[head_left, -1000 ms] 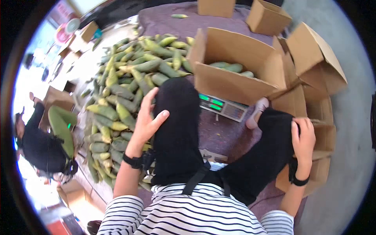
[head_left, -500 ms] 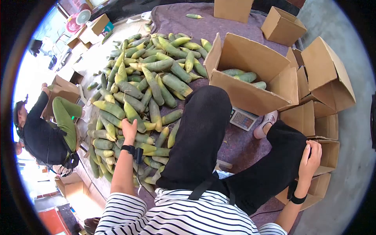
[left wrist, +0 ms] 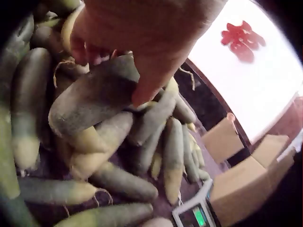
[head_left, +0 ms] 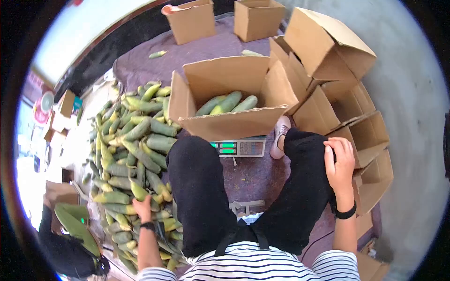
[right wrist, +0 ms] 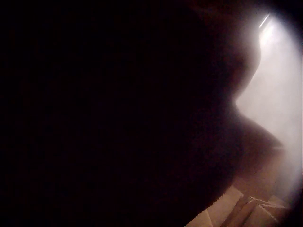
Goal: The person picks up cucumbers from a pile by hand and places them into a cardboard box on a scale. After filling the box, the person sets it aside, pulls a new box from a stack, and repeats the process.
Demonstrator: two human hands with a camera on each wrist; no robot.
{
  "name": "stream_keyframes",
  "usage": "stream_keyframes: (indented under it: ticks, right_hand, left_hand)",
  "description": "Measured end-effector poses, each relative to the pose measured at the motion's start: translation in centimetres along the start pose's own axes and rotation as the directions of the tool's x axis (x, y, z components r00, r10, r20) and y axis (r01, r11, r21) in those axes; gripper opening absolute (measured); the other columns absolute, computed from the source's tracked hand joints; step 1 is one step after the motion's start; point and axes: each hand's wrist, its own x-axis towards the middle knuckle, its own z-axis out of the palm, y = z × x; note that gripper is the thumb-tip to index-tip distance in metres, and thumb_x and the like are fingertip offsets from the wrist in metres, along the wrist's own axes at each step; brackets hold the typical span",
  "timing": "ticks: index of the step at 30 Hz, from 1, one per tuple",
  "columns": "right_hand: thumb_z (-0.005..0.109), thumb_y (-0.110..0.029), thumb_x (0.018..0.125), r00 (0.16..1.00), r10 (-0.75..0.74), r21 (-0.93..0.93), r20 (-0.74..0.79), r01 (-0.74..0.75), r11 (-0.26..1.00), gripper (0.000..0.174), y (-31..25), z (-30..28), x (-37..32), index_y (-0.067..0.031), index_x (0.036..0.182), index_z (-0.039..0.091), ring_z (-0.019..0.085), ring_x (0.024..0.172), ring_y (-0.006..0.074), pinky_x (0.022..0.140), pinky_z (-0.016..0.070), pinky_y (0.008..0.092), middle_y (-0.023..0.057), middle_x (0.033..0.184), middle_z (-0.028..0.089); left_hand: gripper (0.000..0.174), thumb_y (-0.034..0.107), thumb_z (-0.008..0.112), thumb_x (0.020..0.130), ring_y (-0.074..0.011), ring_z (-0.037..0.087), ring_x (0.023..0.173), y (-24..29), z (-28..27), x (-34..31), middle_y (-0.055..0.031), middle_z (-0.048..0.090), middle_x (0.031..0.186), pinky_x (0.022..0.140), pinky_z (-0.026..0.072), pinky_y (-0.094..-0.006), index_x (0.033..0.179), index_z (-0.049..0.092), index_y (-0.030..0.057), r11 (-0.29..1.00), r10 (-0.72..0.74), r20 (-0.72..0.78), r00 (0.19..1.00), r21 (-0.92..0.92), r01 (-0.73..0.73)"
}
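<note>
In the head view my left hand [head_left: 143,208] reaches down into a big heap of green radishes [head_left: 140,154] beside my left leg. It grips a thick green radish [left wrist: 94,97], whose blunt dark end points out below the thumb in the left wrist view; fingers are partly hidden behind it. My right hand [head_left: 340,164] rests on my right knee, holding nothing. The right wrist view is mostly dark. Between my feet and the wall stands an open cardboard box [head_left: 229,125] with a few green radishes [head_left: 227,103] inside, set on a digital scale [head_left: 251,147] with lit green displays.
Empty cardboard boxes [head_left: 330,44] are stacked along my right side. Two more boxes [head_left: 192,23] stand at the back of the purple ground cloth [head_left: 140,61], where a loose radish [head_left: 158,54] lies. Another person [head_left: 70,248] sits at the far left.
My left hand has left my left knee, gone down to the heap and taken hold of a radish. My right hand stays on the right knee. The head view has turned.
</note>
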Motion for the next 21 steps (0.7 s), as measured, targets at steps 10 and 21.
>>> stream_keyframes:
  ticks: [10,21]
  right_hand:
    - [0.06,-0.009,0.081,0.999,-0.03,0.003,-0.017,0.03,1.0,0.007,0.3,0.0,0.0,-0.0047,0.086,0.061,0.057,0.087,0.0288,0.077,0.0467,0.0373,0.0097,0.09,0.059]
    - [0.06,-0.011,0.082,0.998,-0.019,-0.014,-0.056,0.018,1.0,0.008,0.1,-0.2,-1.0,-0.0057,0.087,0.062,0.057,0.089,0.0282,0.078,0.0473,0.0372,0.0095,0.092,0.06]
  left_hand:
    - [0.048,0.009,0.073,0.079,-0.0161,0.057,0.092,28.7,-11.6,-4.7,-0.0084,0.059,0.106,0.082,0.0457,-0.0288,0.119,0.049,-0.0009,0.64,0.548,-0.228,0.805,-0.506,-0.578]
    - [0.049,0.026,0.072,0.076,-0.0355,0.055,0.103,46.8,-8.7,-6.1,-0.0196,0.058,0.109,0.091,0.042,-0.0408,0.113,0.054,-0.0008,0.347,0.937,0.099,0.335,-0.163,-0.923]
